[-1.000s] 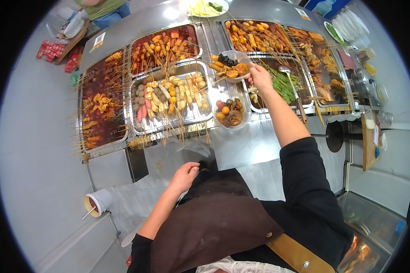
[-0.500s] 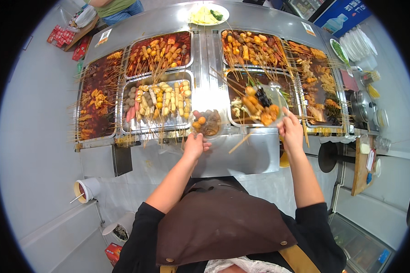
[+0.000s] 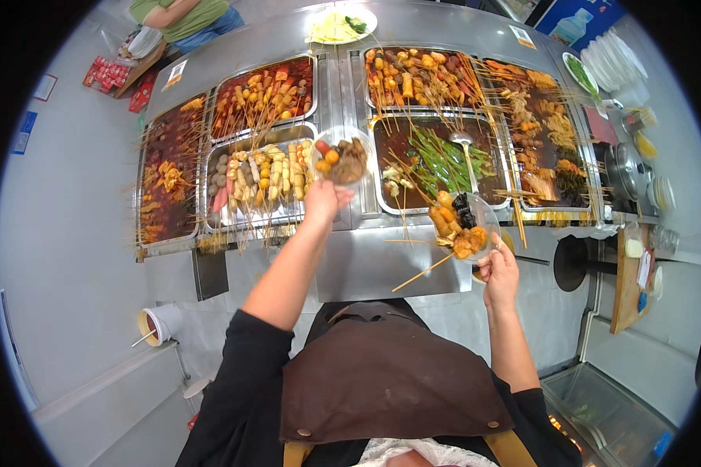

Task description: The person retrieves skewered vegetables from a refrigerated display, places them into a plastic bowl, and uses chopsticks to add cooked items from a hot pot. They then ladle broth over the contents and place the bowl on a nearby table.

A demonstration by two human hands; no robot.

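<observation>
My left hand grips the near rim of a clear plastic bowl containing round balls and dark brown pieces. This bowl is over the metal divider between the middle trays. In my right hand is a second clear bowl, tilted, in front of the near right tray. Skewered food fills it, with orange, tan and black pieces, and a bare stick juts toward me. That near tray has green vegetables in dark broth and a metal ladle resting in it.
Several steel trays of skewers in broth surround my hands, including a near left tray of pale skewers. Sticks overhang their edges. A white plate of yellow slices is at the back. Stacked white plates stand right. A person is beyond the counter.
My left hand has carried its bowl farther away and slightly left. The right hand's bowl has come nearer to me, off the near right tray, uncovering the green vegetables and ladle.
</observation>
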